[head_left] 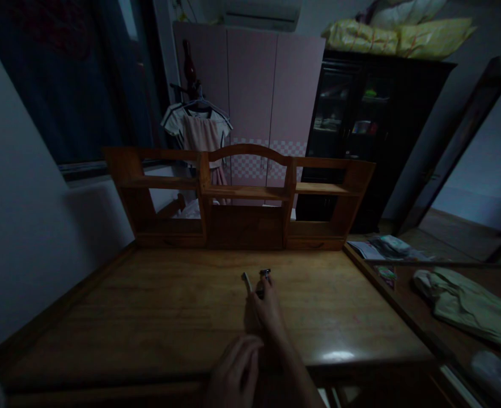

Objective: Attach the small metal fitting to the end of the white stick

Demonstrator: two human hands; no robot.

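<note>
The room is dim, and fine detail is lost throughout. The right hand (264, 309) reaches out over the middle of the wooden desk (148, 306), its fingers closed around a small object (264, 276) with a metallic end that protrudes past the fingertips; the object's body is hidden by the fingers and its type cannot be determined. Just left of it, a thin pale piece (246, 280) sticks up at a tilt; whether it is held by the same hand or rests on the desk cannot be told. The left hand (233, 371) sits nearer, at the desk's near edge, fingers loosely curled and holding nothing visible; its wrist is cut off by the bottom edge. At the far side of the desk stands a wooden shelf unit (246, 192). To the right, on an adjoining surface, lie a pale garment (467, 303) and some papers (369, 249), their print unreadable.
</note>
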